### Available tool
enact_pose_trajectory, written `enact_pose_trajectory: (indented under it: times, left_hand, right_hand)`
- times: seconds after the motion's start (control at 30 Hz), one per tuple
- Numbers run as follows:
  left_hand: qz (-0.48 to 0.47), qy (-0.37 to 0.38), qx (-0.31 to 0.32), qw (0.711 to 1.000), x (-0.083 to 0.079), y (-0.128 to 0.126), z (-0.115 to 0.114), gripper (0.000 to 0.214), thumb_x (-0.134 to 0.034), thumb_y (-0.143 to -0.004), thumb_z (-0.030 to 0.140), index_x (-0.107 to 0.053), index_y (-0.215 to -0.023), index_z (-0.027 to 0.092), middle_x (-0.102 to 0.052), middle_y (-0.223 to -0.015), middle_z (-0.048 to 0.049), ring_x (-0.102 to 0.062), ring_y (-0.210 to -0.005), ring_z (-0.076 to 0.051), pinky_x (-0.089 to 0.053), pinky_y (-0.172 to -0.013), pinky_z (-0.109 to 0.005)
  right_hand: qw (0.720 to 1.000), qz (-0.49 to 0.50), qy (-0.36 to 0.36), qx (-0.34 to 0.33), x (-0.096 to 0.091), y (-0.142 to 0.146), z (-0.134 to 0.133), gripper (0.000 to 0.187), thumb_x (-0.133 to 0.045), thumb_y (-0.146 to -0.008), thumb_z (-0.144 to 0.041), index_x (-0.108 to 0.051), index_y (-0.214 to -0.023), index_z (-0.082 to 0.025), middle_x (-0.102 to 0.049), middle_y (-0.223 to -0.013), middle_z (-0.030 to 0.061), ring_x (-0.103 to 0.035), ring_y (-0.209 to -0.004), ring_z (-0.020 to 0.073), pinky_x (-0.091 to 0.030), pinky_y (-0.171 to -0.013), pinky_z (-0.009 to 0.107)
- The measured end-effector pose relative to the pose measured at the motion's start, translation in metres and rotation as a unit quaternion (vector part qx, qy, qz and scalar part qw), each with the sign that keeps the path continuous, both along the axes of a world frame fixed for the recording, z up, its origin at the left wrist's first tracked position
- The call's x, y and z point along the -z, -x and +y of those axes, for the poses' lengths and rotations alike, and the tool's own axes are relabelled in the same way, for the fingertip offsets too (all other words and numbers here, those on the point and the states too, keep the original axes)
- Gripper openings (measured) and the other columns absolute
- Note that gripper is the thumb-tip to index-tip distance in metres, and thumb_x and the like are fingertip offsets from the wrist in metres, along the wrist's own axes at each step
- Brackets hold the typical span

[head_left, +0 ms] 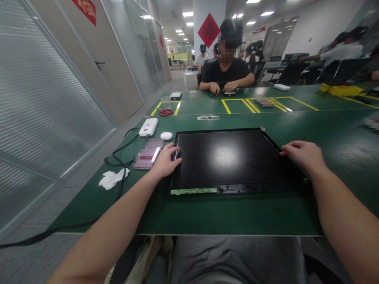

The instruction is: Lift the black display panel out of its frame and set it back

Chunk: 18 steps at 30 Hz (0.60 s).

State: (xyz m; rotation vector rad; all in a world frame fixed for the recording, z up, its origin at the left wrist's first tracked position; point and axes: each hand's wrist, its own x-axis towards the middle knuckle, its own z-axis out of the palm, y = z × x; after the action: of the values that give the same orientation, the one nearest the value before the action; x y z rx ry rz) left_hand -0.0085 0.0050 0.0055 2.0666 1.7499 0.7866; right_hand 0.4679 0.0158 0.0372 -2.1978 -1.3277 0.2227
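A flat black LCD screen panel (204, 165) in a thin dark frame lies face up on the green table in front of me. Along its near edge runs a green circuit strip (194, 191). My left hand (165, 161) holds the panel's left edge, thumb and fingertips slightly apart over the rim. On the opposite side, my right hand (306, 156) pinches the right edge of the frame between thumb and fingers. A small light tab (262, 128) sticks up at the far right corner. The undersides of the panel and some fingertips are hidden.
Left of the panel are a phone (148, 154), a white earbud case (166, 135), a white power bank (148, 127), a black cable (114, 161) and crumpled white gloves (112, 178). Red scissors (166, 112) lie farther back. A person (226, 71) sits opposite, handling a small device.
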Motion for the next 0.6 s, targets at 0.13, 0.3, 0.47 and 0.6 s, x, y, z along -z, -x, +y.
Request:
enact_pose_trajectory:
  times: [0.13, 0.3, 0.47, 0.6]
  left_hand:
    - [0.033, -0.028, 0.009, 0.999, 0.0000, -0.0054, -0.0020, 0.042, -0.063, -0.079, 0.025, -0.066, -0.120, 0.016, -0.051, -0.145, -0.0183, -0.046, -0.140, -0.035, -0.031, -0.120, -0.053]
    - [0.038, -0.044, 0.020, 0.998, -0.0011, -0.0075, -0.0047, 0.042, -0.063, -0.081, 0.026, -0.064, -0.122, 0.019, -0.053, -0.141, -0.0155, -0.046, -0.138, -0.035, -0.032, -0.119, -0.055]
    - [0.032, -0.035, 0.027, 0.998, -0.0038, -0.0074, -0.0073, 0.044, -0.063, -0.082, 0.032, -0.063, -0.123, 0.017, -0.048, -0.143, -0.0177, -0.044, -0.139, -0.036, -0.032, -0.119, -0.053]
    - [0.038, -0.043, 0.029, 0.998, -0.0038, -0.0054, -0.0063, 0.044, -0.062, -0.083, 0.032, -0.062, -0.124, 0.017, -0.048, -0.144, -0.0181, -0.044, -0.139, -0.036, -0.032, -0.118, -0.052]
  right_hand:
    - [1.000, 0.002, 0.001, 0.003, -0.0001, 0.0000, -0.0002, 0.019, -0.059, -0.065, -0.039, -0.070, -0.059, -0.024, -0.073, -0.069, 0.0044, -0.060, -0.072, 0.0224, -0.042, -0.066, 0.034]
    - [1.000, 0.005, -0.005, 0.002, -0.0006, 0.0020, -0.0013, 0.018, -0.059, -0.065, -0.038, -0.070, -0.060, -0.024, -0.073, -0.069, 0.0046, -0.060, -0.074, 0.0232, -0.043, -0.068, 0.034]
    - [1.000, -0.002, -0.002, -0.010, -0.0014, 0.0034, -0.0010, 0.015, -0.060, -0.065, -0.035, -0.069, -0.063, -0.024, -0.070, -0.064, 0.0038, -0.060, -0.073, 0.0229, -0.043, -0.070, 0.033]
    - [1.000, -0.006, -0.007, -0.015, 0.0004, 0.0015, 0.0001, 0.017, -0.059, -0.065, -0.037, -0.070, -0.064, -0.024, -0.071, -0.065, 0.0039, -0.060, -0.072, 0.0230, -0.043, -0.069, 0.034]
